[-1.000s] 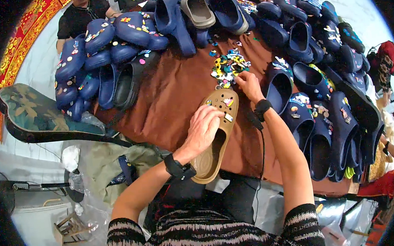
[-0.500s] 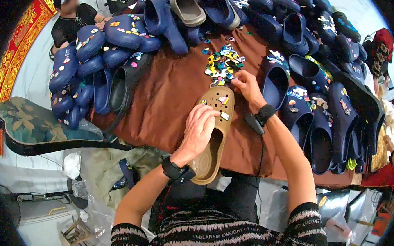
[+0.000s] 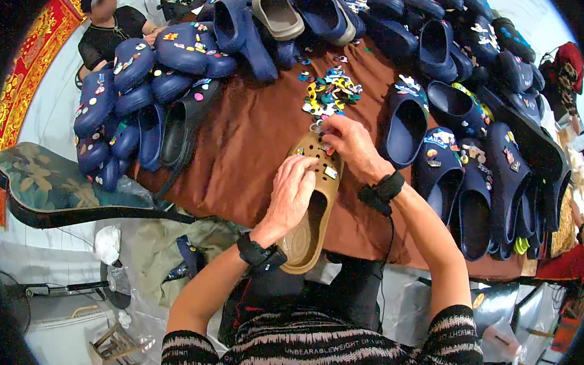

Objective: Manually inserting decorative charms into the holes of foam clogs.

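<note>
A tan clog (image 3: 303, 230) with holes in its toe lies upright in front of me, heel toward my lap. Several small charms, one of them white (image 3: 331, 172), sit in its toe. Wrapped over the clog's left side, my left hand (image 3: 292, 190) holds it steady. My right hand (image 3: 351, 144) is at the upper right of the toe, fingers pinched against the holes; whatever is between them is hidden. Just beyond the toe lies a heap of loose colourful charms (image 3: 330, 92), yellow, white, green and black.
Navy clogs with charms pile up at the left (image 3: 186, 45) and stand in rows at the right (image 3: 442, 173). A brown cloth (image 3: 230, 153) covers the table. A padded patterned seat (image 3: 65, 183) is at the left. Across the table sits another person (image 3: 112, 29).
My right hand has moved left from beside the charm heap onto the clog's toe. My left hand still holds the clog, which has tilted slightly.
</note>
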`<state>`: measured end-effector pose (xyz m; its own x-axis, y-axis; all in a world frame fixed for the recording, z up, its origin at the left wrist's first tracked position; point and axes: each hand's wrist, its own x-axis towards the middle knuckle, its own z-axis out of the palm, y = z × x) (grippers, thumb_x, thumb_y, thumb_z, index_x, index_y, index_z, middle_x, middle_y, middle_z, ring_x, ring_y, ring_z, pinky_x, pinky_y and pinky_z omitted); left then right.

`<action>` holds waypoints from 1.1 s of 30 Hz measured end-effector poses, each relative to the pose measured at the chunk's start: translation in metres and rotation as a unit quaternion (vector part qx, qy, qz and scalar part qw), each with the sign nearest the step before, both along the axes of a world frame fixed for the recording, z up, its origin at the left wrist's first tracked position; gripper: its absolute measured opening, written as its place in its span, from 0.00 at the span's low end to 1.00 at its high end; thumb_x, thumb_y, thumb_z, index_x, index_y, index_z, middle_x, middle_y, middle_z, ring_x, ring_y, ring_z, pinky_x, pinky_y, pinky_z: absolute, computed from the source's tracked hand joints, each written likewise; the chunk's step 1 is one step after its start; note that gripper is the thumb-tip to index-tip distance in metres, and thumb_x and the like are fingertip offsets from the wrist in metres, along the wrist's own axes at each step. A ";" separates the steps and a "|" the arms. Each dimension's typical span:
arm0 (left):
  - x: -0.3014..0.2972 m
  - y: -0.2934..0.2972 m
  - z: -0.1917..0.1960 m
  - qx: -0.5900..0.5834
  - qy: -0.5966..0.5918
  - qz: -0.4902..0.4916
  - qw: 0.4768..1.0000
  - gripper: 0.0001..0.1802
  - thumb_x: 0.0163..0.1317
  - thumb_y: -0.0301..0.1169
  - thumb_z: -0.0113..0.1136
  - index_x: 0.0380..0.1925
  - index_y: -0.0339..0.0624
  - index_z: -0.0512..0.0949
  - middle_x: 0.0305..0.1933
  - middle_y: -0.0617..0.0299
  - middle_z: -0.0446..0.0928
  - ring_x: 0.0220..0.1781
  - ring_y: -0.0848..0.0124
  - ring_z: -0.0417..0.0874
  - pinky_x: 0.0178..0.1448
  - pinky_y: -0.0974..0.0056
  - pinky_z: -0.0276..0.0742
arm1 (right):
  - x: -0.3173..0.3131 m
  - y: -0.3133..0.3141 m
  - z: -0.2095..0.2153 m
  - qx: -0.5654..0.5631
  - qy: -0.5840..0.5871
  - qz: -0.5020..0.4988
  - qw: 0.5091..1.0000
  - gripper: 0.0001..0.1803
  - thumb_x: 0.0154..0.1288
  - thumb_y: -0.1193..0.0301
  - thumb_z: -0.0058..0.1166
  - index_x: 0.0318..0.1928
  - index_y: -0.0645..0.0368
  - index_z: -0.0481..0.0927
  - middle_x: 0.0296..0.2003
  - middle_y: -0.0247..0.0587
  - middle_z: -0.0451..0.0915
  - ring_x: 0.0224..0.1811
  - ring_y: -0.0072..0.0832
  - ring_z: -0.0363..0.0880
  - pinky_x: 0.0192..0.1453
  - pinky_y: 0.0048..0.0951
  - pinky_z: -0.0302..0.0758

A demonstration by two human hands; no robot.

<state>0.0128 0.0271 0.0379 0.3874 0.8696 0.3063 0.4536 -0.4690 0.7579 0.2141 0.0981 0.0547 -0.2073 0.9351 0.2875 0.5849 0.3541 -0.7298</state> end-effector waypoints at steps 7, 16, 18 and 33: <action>0.003 -0.003 -0.002 -0.029 -0.068 0.038 0.997 0.22 0.71 0.35 0.48 0.62 0.37 0.67 0.65 0.45 0.68 0.70 0.50 0.66 0.74 0.50 0.58 | -0.014 0.001 -0.004 0.120 -0.117 0.064 0.984 0.06 0.59 0.76 0.56 0.37 0.58 0.81 0.33 0.47 0.80 0.42 0.46 0.80 0.47 0.45 0.74; 0.003 -0.002 -0.004 -0.043 -0.079 0.041 0.995 0.24 0.72 0.35 0.48 0.64 0.37 0.66 0.66 0.45 0.68 0.70 0.50 0.66 0.74 0.51 0.59 | -0.019 -0.012 -0.003 0.107 -0.230 0.068 0.965 0.09 0.58 0.75 0.55 0.38 0.55 0.86 0.42 0.41 0.82 0.51 0.41 0.76 0.56 0.43 0.69; 0.003 -0.002 -0.003 -0.046 -0.079 0.041 0.995 0.24 0.72 0.35 0.48 0.64 0.37 0.66 0.66 0.45 0.68 0.70 0.50 0.66 0.74 0.51 0.59 | -0.017 -0.014 -0.005 0.107 -0.224 0.065 0.966 0.10 0.58 0.74 0.56 0.39 0.54 0.87 0.44 0.41 0.82 0.52 0.42 0.76 0.57 0.44 0.69; -0.009 -0.031 0.102 -0.041 -0.163 -0.147 0.975 0.19 0.76 0.35 0.41 0.55 0.32 0.73 0.60 0.48 0.72 0.68 0.56 0.70 0.74 0.56 0.61 | 0.019 -0.003 -0.015 0.077 -0.015 0.029 0.996 0.11 0.64 0.70 0.56 0.42 0.61 0.85 0.37 0.53 0.84 0.42 0.50 0.81 0.49 0.43 0.78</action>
